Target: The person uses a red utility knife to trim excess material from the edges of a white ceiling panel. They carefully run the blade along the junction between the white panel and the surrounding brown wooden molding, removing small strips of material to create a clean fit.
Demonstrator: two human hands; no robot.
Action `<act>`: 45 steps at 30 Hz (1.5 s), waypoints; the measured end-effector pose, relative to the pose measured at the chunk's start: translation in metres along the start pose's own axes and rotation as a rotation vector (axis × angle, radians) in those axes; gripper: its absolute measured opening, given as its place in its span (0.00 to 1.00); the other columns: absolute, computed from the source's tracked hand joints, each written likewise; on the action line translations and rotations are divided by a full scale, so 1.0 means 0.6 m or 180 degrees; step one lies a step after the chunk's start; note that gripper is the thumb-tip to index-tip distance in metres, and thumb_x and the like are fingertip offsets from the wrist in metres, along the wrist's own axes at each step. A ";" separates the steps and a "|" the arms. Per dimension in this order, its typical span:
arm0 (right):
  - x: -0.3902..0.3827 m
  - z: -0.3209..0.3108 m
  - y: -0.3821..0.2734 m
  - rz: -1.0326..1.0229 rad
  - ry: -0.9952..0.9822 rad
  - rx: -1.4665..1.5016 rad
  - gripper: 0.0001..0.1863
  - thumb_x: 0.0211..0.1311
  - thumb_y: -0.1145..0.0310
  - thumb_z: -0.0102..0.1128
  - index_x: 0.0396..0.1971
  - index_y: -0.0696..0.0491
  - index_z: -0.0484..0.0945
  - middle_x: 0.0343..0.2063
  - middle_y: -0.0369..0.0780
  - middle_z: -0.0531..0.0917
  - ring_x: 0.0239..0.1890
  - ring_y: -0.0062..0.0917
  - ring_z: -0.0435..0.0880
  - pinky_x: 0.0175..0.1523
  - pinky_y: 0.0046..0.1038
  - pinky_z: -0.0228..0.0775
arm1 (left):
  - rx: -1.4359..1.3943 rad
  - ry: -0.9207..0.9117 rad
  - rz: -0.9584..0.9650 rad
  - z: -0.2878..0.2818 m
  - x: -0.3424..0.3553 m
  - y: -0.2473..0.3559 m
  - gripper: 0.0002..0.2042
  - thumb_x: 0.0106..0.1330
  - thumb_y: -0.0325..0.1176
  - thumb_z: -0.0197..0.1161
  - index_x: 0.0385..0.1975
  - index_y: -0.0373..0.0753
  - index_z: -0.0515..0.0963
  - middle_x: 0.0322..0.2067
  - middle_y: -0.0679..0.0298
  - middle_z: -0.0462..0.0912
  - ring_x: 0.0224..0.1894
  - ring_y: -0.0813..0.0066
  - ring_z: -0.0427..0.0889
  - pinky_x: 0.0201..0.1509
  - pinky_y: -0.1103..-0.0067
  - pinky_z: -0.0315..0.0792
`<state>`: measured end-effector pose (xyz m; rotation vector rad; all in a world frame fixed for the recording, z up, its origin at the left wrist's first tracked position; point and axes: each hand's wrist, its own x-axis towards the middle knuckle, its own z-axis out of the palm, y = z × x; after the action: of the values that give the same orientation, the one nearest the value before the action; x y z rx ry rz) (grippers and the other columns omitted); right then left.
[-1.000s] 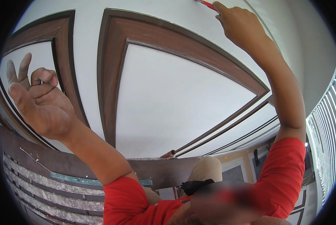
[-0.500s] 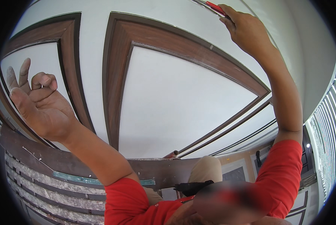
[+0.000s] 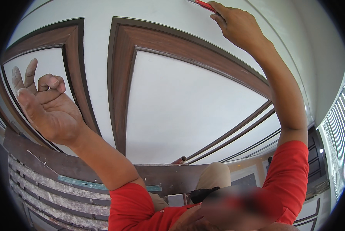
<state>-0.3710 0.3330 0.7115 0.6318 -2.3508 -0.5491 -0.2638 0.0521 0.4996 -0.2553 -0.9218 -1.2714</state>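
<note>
Gripping a red tool [image 3: 204,5] at full reach against the white panel [image 3: 191,111], the right hand [image 3: 236,23] could slip and mark the brown trim [image 3: 188,48] just below it, while the left hand [image 3: 45,104], well apart, hangs loose, holding nothing.

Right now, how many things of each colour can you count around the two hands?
Red: 1, the thin red tool in the right hand.
Brown: 2, the wooden frames; the left hand holds nothing.
Total: 3.
</note>
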 end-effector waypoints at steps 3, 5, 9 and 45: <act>0.008 0.006 0.005 0.0004 -0.0016 -0.0034 0.21 0.78 0.61 0.49 0.61 0.58 0.72 0.36 0.53 0.87 0.37 0.48 0.86 0.45 0.46 0.78 | 0.0011 0.0041 0.0031 0.006 0.001 0.006 0.40 0.78 0.53 0.48 0.70 0.17 0.51 0.58 0.38 0.71 0.36 0.69 0.80 0.40 0.74 0.69; 0.010 0.017 0.007 -0.0049 0.0067 -0.0028 0.21 0.78 0.61 0.49 0.62 0.58 0.72 0.37 0.53 0.86 0.37 0.48 0.86 0.45 0.46 0.78 | -0.0021 0.0046 0.0012 0.008 -0.001 0.001 0.40 0.78 0.53 0.49 0.70 0.17 0.50 0.59 0.38 0.71 0.36 0.69 0.80 0.40 0.74 0.69; 0.022 0.044 0.016 -0.0267 0.0350 0.0035 0.22 0.78 0.62 0.49 0.65 0.55 0.71 0.39 0.53 0.86 0.37 0.48 0.87 0.44 0.46 0.79 | -0.0129 0.0008 -0.0021 0.008 -0.003 -0.002 0.41 0.77 0.53 0.51 0.70 0.16 0.49 0.60 0.37 0.70 0.36 0.70 0.80 0.39 0.74 0.70; 0.036 0.120 0.022 -0.0274 0.1326 0.0318 0.23 0.75 0.57 0.57 0.67 0.41 0.75 0.32 0.43 0.86 0.33 0.38 0.85 0.42 0.38 0.77 | -0.0167 -0.0052 -0.0051 0.009 0.001 0.009 0.44 0.76 0.59 0.51 0.71 0.17 0.51 0.61 0.39 0.69 0.37 0.72 0.77 0.37 0.77 0.68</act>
<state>-0.4375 0.3472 0.6775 0.8106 -1.9732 -0.3019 -0.2610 0.0569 0.5049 -0.3004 -0.9070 -1.3110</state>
